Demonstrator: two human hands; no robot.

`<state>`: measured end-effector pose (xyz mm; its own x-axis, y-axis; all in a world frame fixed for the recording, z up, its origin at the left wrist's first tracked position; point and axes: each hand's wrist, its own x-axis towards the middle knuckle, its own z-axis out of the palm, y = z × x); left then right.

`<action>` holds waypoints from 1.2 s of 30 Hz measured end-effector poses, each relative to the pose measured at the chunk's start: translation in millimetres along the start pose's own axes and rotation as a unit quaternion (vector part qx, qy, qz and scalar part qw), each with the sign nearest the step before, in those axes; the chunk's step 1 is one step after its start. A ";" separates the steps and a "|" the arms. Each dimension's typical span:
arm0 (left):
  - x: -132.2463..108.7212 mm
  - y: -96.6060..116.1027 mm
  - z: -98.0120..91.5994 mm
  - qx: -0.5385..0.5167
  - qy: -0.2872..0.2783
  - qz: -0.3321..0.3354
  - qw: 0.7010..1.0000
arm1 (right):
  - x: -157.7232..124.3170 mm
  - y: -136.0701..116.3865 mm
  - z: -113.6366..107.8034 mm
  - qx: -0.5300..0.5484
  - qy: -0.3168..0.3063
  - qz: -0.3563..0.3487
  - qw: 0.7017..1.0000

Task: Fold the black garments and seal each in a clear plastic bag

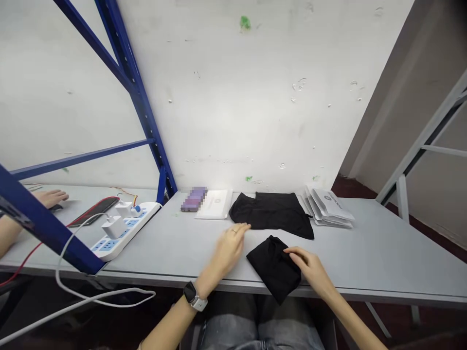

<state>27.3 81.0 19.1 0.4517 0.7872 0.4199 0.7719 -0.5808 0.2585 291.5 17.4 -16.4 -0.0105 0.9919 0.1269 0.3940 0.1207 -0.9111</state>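
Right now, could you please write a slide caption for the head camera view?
Right hand on a bunched black cloth, left hand beside it, a second black garment beyond.

Folded black cloth point(273, 269) at the table's point(379, 248) near edge: soft matt fabric, no sheen, and the black cloth piece point(270, 211) at the table's far edge looks the same. Table top itself is smooth matt grey, painted metal or laminate, can't tell which. Far right of the table, the stacked sachets point(330, 208) look like satin-coated paper or film; left end, the power strip point(126, 232) is smooth glossy white plastic, and the rack upright point(140, 102) behind the table is blue painted steel.
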 end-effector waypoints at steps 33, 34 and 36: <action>-77.2 -8.3 -31.7 -0.013 0.113 -0.051 0.992 | -9.6 -3.2 3.7 0.084 0.033 0.068 0.994; -79.9 -14.2 -34.1 0.007 0.127 -0.060 0.990 | -9.6 0.2 -2.2 0.054 0.031 0.066 0.996; -81.0 -19.3 -36.6 0.024 0.139 -0.057 0.988 | -7.6 4.2 -12.4 -0.026 0.039 0.044 0.998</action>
<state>-40.6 20.9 11.9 0.2257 0.7558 0.6147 0.8342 -0.4758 0.2787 304.5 9.9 -16.2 0.0978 0.9920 0.0793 0.4379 0.0287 -0.8985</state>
